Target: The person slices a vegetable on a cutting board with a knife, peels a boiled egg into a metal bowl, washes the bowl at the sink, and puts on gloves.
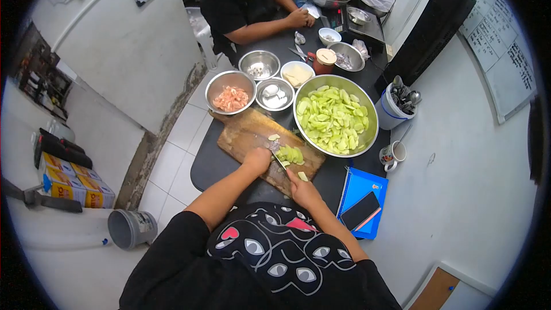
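Observation:
A wooden cutting board (pixel 238 132) lies at a slant on the dark table, with sliced pale green vegetable (pixel 291 155) near its middle. My right hand (pixel 303 188) is closed around the handle of a knife (pixel 279 162), whose blade points up and left beside the slices. Close to the blade's tip, my left hand (pixel 257 161) has its fingers curled together; what they hold is hidden. Loose pieces lie above the slices and by my right hand. Just beyond the board, a large steel bowl (pixel 372 109) holds many green slices.
Steel bowls (pixel 212 89) with pink meat and white items stand behind the board. A co-worker (pixel 224 17) sits at the table's far left side. Scissors (pixel 298 53), a red mug (pixel 323 66), a cutlery bucket (pixel 391 112), a cup (pixel 392 154) and a phone (pixel 360 211) on blue folders surround the work area.

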`<action>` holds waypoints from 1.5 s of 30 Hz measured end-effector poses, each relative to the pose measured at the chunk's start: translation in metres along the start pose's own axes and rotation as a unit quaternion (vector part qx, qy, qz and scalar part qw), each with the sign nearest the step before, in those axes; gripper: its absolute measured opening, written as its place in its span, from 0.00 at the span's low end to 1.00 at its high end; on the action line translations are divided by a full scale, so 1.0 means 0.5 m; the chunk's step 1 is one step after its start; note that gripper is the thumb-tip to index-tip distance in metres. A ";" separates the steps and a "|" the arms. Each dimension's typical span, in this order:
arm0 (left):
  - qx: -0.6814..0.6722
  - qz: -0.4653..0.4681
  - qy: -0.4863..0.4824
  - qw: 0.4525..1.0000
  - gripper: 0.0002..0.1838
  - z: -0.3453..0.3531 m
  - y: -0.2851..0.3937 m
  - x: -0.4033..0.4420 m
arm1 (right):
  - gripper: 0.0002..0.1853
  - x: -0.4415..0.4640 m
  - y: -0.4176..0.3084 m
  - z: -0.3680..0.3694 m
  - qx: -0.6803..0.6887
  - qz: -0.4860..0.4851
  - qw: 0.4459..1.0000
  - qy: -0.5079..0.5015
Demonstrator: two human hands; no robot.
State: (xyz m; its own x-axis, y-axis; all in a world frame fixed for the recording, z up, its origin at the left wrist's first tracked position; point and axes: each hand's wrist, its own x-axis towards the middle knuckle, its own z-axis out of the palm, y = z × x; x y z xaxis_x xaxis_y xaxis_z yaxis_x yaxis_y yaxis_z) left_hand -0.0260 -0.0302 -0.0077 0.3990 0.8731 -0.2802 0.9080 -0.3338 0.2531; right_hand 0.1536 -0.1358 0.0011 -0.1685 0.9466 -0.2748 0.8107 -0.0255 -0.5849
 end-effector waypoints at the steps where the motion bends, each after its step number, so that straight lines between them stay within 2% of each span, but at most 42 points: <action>1: 0.000 -0.003 0.001 1.000 0.11 -0.006 0.002 -0.003 | 0.26 -0.009 -0.015 -0.016 0.006 0.007 1.000 -0.004; 5: -0.004 -0.007 0.006 1.000 0.11 0.011 -0.007 -0.001 | 0.26 -0.029 -0.041 -0.037 0.000 0.014 1.000 -0.018; 12: -0.013 -0.006 0.040 0.999 0.10 -0.005 0.001 -0.011 | 0.26 0.014 0.008 0.012 0.007 0.001 1.000 -0.011; 15: 0.013 -0.001 -0.008 1.000 0.11 -0.007 -0.005 -0.006 | 0.25 -0.023 -0.043 -0.045 0.002 0.027 0.999 -0.039; 18: 0.010 -0.012 -0.016 1.000 0.11 -0.019 0.005 -0.014 | 0.25 -0.017 -0.024 -0.018 -0.007 0.021 0.999 -0.032; 21: 0.014 -0.015 -0.010 1.000 0.11 -0.015 0.003 -0.011 | 0.26 0.006 -0.002 0.010 0.016 -0.023 1.000 -0.001; 24: -0.016 -0.007 -0.010 1.000 0.11 -0.025 0.000 -0.018 | 0.25 -0.001 -0.003 -0.007 0.032 -0.027 0.999 0.010; 28: -0.036 -0.031 -0.002 0.999 0.12 0.009 -0.011 -0.003 | 0.26 -0.023 -0.039 -0.041 -0.002 0.015 0.999 -0.040; 32: -0.044 -0.023 -0.001 0.999 0.12 0.015 -0.013 -0.003 | 0.25 0.008 0.001 0.010 0.009 -0.020 1.000 -0.004; 35: -0.049 -0.020 -0.004 0.999 0.12 0.018 -0.016 -0.004 | 0.25 -0.003 -0.028 -0.030 0.037 0.000 0.999 -0.025; 39: -0.056 -0.016 0.005 0.998 0.13 0.044 -0.028 0.004 | 0.25 -0.018 -0.030 -0.026 0.006 -0.013 1.000 -0.023; 45: 0.001 0.004 -0.034 0.999 0.12 -0.007 -0.009 -0.015 | 0.25 0.017 0.003 0.013 0.023 -0.037 0.999 -0.009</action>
State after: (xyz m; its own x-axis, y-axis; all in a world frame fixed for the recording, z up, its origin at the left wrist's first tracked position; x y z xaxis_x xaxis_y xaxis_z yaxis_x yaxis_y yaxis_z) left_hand -0.0335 -0.0338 -0.0035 0.4148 0.8440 -0.3401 0.9045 -0.3419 0.2548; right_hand 0.1495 -0.1298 -0.0072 -0.2381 0.9404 -0.2429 0.7684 0.0294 -0.6392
